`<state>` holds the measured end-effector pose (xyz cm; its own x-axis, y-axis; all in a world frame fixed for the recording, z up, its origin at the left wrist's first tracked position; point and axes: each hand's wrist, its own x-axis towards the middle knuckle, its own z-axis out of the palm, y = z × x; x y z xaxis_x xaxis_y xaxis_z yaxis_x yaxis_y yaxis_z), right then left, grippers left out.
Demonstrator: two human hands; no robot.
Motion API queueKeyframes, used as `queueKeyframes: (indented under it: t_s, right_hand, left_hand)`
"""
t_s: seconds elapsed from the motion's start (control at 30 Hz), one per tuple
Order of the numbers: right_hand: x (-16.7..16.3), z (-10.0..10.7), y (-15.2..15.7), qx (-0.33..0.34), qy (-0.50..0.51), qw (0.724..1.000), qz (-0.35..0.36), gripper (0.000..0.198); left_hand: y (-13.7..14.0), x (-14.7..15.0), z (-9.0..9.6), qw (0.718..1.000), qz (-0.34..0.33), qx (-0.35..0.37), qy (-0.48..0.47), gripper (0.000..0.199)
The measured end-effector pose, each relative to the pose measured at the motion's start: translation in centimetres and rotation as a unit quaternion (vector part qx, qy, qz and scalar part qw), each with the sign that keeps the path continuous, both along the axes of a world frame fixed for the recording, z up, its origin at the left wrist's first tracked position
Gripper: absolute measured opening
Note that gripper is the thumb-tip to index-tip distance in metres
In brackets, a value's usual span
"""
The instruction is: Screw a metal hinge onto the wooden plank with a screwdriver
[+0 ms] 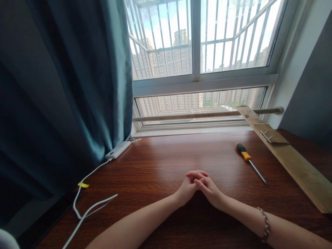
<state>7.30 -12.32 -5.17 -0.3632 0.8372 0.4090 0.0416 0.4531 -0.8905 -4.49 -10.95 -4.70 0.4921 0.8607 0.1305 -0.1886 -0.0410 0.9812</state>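
My left hand and my right hand are clasped together on the dark brown wooden table, fingers interlaced and closed. No object shows between them, though the palms are hidden. A braided bracelet circles my right forearm. Nearest to the hands, off to the right, lies a screwdriver with a black and yellow handle, its metal shaft pointing toward me. Beyond it a long wooden board bears a smaller wood piece with a few metal screws or nails on it.
At the left a white power strip lies by the blue curtain, with a white cable running from it. A yellow tag is near the cable. Along the barred window runs a horizontal rail; the board's far end reaches it.
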Motion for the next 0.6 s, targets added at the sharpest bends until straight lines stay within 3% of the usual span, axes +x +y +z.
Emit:
queueKeyframes:
  t_s: [0.27, 0.37, 0.47, 0.6]
  right_hand:
    - [0.0, -0.6, 0.1, 0.021, -0.01, 1.0, -0.008, 0.039]
    - [-0.1, -0.1, 0.1, 0.037, -0.014, 0.999, -0.032, 0.058]
    - [0.6, 2.5, -0.6, 0.041, -0.042, 0.993, -0.106, 0.074]
    - [3.7, 7.6, -3.5, 0.137, -0.071, 0.952, -0.263, 0.065]
  left_hand:
    - [0.4, 0.1, -0.6, 1.0, -0.004, 0.01, -0.005, 0.032]
    - [0.4, 0.1, -0.7, 0.998, 0.005, 0.034, -0.052, 0.055]
    - [0.1, -0.1, -0.5, 0.994, 0.021, 0.047, -0.098, 0.076]
    - [-0.2, -0.5, -0.1, 0.994, 0.059, 0.06, -0.071, 0.072]
